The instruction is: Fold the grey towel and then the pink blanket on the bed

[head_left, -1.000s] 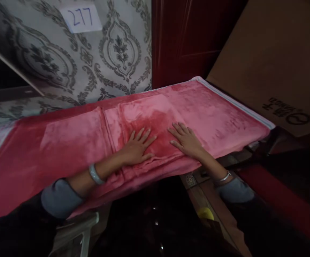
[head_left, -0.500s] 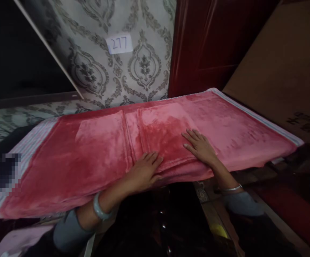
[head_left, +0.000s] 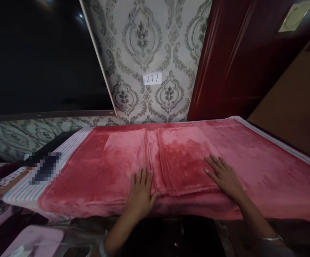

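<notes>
A pink-red plush blanket (head_left: 96, 171) lies spread on a table, with two folded panels facing each other across a narrow gap near the middle. My left hand (head_left: 141, 192) rests palm down at the front of the left panel, beside the gap, fingers stretched out and thumb apart. On the right panel (head_left: 183, 162), near its right side, my right hand (head_left: 225, 176) lies flat with its fingers spread. Neither hand grips the fabric.
A striped cloth (head_left: 71, 148) shows under the blanket's left end. Behind stand a patterned wall with a "277" paper label (head_left: 152, 79), a dark television (head_left: 42, 60) and a red door (head_left: 229, 71). A cardboard box (head_left: 299, 96) leans at right; a pink stool (head_left: 37, 239) sits lower left.
My left hand has shifted left across the gap onto the left panel. My right hand stays at about the same spot on the blanket. The camera view has tilted up and turned left.
</notes>
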`<state>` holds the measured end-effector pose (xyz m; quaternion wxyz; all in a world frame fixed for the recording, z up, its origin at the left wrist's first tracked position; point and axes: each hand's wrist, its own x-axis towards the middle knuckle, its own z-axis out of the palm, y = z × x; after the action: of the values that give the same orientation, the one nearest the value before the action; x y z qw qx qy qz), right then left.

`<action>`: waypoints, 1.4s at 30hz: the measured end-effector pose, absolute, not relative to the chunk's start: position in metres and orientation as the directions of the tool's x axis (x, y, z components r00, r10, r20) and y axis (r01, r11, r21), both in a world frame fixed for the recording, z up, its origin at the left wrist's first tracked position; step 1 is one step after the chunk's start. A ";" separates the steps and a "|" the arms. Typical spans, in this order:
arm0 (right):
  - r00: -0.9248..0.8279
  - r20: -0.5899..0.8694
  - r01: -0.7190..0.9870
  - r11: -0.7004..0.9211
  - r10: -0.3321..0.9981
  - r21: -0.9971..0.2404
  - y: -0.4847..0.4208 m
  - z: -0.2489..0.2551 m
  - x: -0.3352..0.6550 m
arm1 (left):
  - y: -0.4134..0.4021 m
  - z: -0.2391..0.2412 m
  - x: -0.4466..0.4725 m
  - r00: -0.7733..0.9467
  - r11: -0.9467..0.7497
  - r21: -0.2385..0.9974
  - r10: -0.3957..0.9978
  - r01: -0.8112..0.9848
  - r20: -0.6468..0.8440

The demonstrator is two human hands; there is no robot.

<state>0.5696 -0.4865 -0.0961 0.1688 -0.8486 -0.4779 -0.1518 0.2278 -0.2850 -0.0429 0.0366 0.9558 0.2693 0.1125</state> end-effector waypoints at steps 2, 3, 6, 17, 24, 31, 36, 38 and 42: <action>0.497 0.421 0.863 -0.483 0.759 -0.148 -0.486 -0.097 0.571 | -0.291 -0.053 0.228 0.837 -0.867 0.083 0.497 0.492 0.227; 0.498 0.420 0.863 -0.481 0.759 -0.155 -0.485 -0.098 0.571 | -0.293 -0.057 0.227 0.839 -0.872 0.069 0.486 0.485 0.244; 0.497 0.415 0.866 -0.464 0.762 -0.185 -0.485 -0.103 0.573 | -0.294 -0.058 0.226 0.847 -0.886 0.068 0.459 0.459 0.268; 0.489 0.516 0.864 -0.310 0.704 -0.396 -0.441 -0.051 0.579 | -0.293 -0.054 0.220 0.864 -0.897 0.179 0.438 0.404 0.248; 0.376 0.209 0.603 -0.067 0.903 -0.795 -0.289 0.001 0.518 | -0.292 -0.061 0.216 0.863 -0.929 0.124 0.369 0.348 0.344; 0.394 0.044 0.537 -0.191 0.918 -0.822 -0.184 -0.008 0.482 | -0.291 -0.073 0.214 0.830 -0.940 0.059 0.324 0.335 0.454; 0.385 0.116 0.667 -0.189 0.916 -0.721 -0.152 -0.015 0.468 | -0.288 -0.082 0.215 0.791 -0.942 0.048 0.305 0.331 0.530; 0.398 0.150 0.719 -0.206 0.905 -0.663 -0.148 -0.017 0.466 | -0.287 -0.084 0.216 0.776 -0.949 0.049 0.284 0.312 0.564; 0.448 0.183 0.791 -0.293 0.875 -0.537 -0.151 -0.020 0.467 | -0.283 -0.085 0.218 0.724 -0.964 0.016 0.211 0.266 0.657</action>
<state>0.4670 -0.1514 -0.0204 0.2880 -0.8006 -0.5204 0.0732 0.2176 -0.2831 -0.0848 -0.0394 0.9276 0.1284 0.3486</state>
